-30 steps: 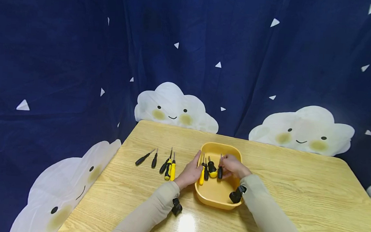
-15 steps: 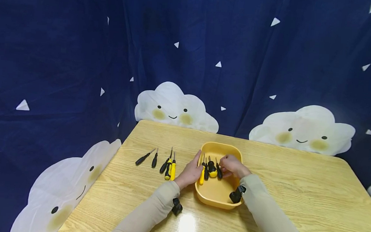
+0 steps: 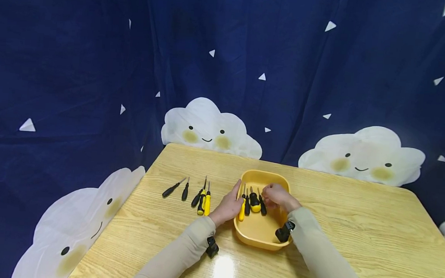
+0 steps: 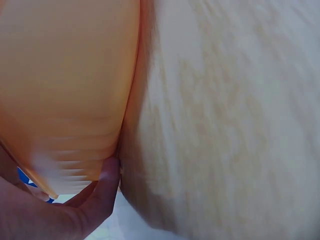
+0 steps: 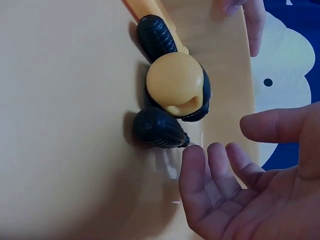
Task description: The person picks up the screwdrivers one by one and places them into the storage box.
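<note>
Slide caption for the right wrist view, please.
Right hand by a black-handled screwdriver lying next to a stubby yellow-ended one in the yellow bin.

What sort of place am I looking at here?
Probably an indoor tabletop workspace, perhaps makeshift: a wood-grain table, a blue cloud-print curtain behind it, and screwdrivers in a yellow tray.

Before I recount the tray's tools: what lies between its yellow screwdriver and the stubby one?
A black screwdriver, in both the head and right wrist views.
</note>
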Available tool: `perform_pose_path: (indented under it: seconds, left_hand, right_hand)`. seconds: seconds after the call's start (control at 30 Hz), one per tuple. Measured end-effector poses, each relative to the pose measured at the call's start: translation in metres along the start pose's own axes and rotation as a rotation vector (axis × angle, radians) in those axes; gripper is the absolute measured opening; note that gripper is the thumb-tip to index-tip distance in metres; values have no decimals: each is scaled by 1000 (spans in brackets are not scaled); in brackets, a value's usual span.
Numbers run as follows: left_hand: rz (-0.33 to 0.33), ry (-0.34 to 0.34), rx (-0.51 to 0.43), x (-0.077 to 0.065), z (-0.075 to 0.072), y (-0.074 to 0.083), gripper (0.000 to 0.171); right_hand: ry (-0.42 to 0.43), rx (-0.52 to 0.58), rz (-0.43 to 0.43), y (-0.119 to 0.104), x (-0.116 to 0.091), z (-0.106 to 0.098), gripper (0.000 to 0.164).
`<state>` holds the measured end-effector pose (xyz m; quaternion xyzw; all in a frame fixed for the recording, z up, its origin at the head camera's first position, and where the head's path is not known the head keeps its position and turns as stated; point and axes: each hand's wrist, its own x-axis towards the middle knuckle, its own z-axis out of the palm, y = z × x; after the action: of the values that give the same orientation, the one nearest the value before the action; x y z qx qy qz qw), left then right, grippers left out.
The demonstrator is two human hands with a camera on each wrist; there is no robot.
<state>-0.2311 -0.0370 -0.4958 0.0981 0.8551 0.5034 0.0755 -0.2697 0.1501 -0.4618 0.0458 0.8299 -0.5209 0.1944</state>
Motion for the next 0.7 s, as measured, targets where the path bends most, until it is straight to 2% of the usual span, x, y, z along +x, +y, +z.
perform_pose_path:
  seconds: [0.2,0.33,0.43,0.7]
  left_hand:
    - [-6,1,-3,-1,1,-1,62]
    - [-11,-1,-9,-2,1,-1,62]
    - [-9,-5,-13,-2,0,0,62]
    - [-13,-13,-9,-1,-1,1,61]
  right_hand:
    - [-66,49,-33,-8,-2,0,17]
    - [-36,-1,-45,-16,-6,0,3]
    - [-5,-51,-54,-23,-9,0,15]
    - [24,-159,-109,-37,-14,-3,25]
